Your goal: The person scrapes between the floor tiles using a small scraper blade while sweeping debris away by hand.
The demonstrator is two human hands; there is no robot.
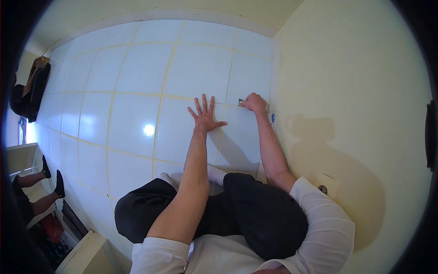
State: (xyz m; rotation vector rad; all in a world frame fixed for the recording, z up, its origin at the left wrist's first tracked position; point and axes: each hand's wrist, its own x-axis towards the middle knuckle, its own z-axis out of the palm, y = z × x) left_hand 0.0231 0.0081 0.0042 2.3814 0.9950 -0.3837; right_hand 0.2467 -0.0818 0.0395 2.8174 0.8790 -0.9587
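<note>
Leftmost, another person's legs in dark socks (50, 180) stood well apart from the work. Nearer the middle, the left hand (204, 116) lay flat on the pale floor tiles (132, 118), fingers spread, holding nothing. To its right, the right hand (253, 102) was curled shut on a small dark tool (241, 101), whose tip poked out leftward at the grout line (230, 104), just beside the cream wall (346, 114). The grout line ran left from the tool toward the flat hand, so the right hand was the nearer one. Most of the tool was hidden in the fist; its kind was unclear.
</note>
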